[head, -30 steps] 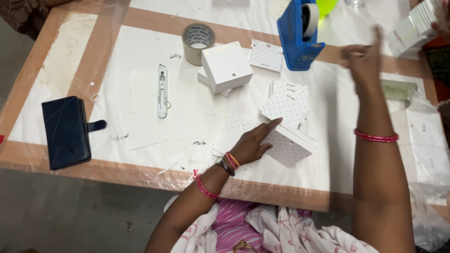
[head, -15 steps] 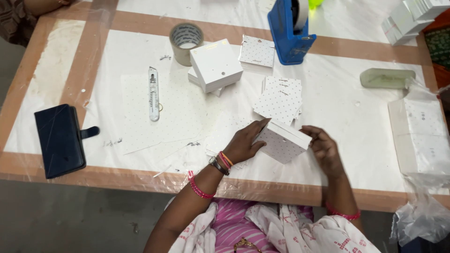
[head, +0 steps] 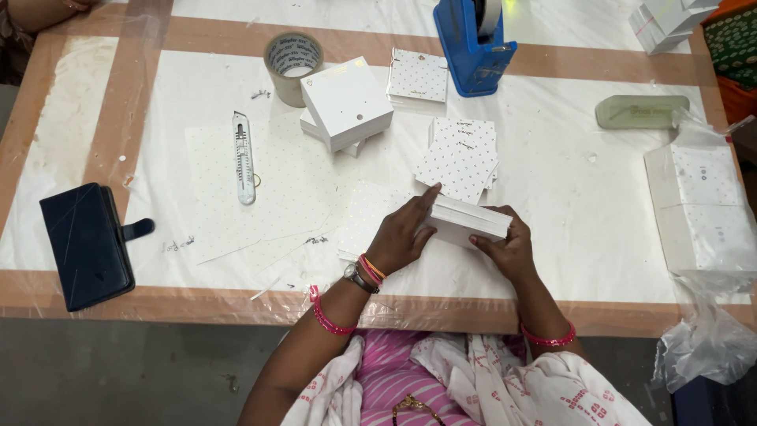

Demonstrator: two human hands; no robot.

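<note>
Presently | card stack (head: 471,220) gripped between left hand (head: 402,237) and right hand (head: 505,248) | fingers closed on ends | long axis left-right

Bright, even overhead light, scene well exposed. Shadows soft and short; faint one under my left hand (head: 402,237) and right hand (head: 505,246). Mild glare on plastic sheet (head: 552,181) covering table, strongest toward 12 o'clock. Focus sharp at centre, slight softness and wide-angle stretch at frame edges, floor at 7 o'clock dimmer.
</note>
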